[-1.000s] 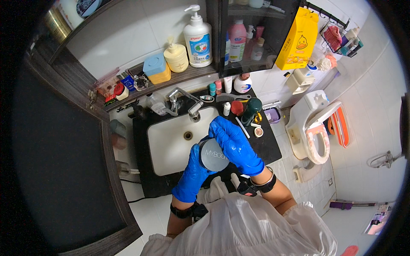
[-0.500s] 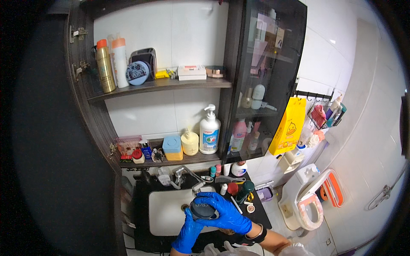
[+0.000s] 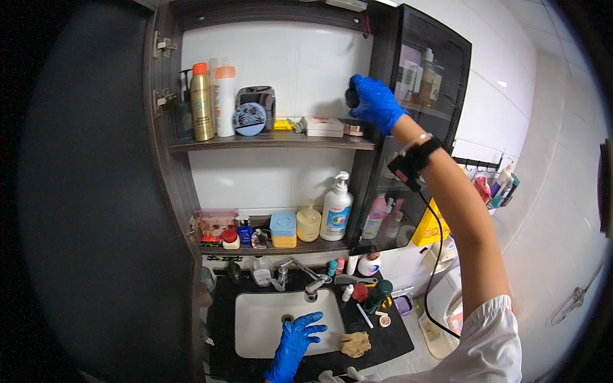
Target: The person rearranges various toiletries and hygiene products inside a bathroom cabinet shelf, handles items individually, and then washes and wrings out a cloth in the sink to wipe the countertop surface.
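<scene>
The right hand, in a blue glove, is closed around a small dark container, which it holds up at the right end of the upper shelf, clear of the board. As far as can be judged, bringing the container to shelf height is done, while letting go of it is not: it is in the fingers and rests on nothing. Only a dark sliver shows past the glove, running roughly up and down and facing the left end of the shelf; the rest is covered, so neither its true long axis nor the way its top points can be told. Just below it, near the board's right end, sit a round compact and, to its left, a flat white box; a patterned blue disc leans farther left, and a gold spray can stands upright toward the left end. The left hand, also gloved, is open with its fingers spread over the near edge of the sink, with nothing visible in it. A crumpled brown cloth lies at the sink's near right corner, and the faucet stands at its far edge
</scene>
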Demonstrator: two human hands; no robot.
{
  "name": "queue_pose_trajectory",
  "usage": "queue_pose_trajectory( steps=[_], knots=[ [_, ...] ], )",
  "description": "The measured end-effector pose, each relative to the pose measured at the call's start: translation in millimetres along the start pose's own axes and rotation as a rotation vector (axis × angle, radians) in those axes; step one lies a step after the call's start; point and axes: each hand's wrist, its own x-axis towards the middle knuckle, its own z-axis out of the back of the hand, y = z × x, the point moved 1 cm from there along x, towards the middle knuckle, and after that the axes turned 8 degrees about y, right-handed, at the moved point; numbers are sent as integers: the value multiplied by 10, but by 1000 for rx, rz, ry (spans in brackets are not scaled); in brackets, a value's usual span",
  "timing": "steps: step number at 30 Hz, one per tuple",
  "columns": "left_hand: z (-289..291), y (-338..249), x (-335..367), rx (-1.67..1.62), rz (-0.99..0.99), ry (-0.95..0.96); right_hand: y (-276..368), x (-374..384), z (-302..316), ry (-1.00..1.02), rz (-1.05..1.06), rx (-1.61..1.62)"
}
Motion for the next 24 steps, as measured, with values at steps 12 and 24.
queue_pose_trajectory(
  steps=[12, 24],
  knots=[
    [424, 47, -309, -36, -81, -74, -335, 521, -369, 743, -286, 13],
    [291, 48, -135, 51, 65, -112, -553, 302, -690, 296, -62, -36]
  ],
)
